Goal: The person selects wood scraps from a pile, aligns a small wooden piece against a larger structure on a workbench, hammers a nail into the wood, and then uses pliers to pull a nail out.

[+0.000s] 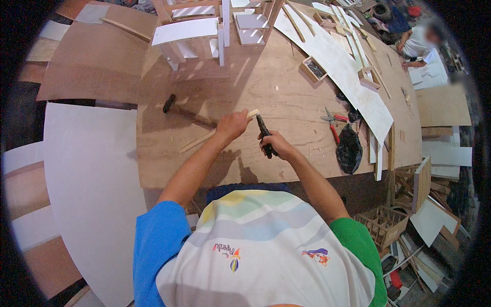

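My left hand [232,126] is closed around a thin, pale wooden strip [198,141], which slants across the plywood tabletop. The strip's far end pokes out past my fingers. My right hand [276,145] grips black pliers [265,134], their jaws pointing up and meeting the strip's end; whether they bite on it I cannot tell. Left of my left hand lies a hammer [190,114] with a dark head and wooden handle, its handle end near my wrist. To the right of the pliers rest red-handled snips [332,122], beside a black plastic bag [350,151].
White wooden furniture [185,31] stands at the table's far side. A small box [313,69] of dark nails sits by a long white board [353,84] on the right. A large pale panel [92,194] flanks the left. At far right, a person [422,43] works.
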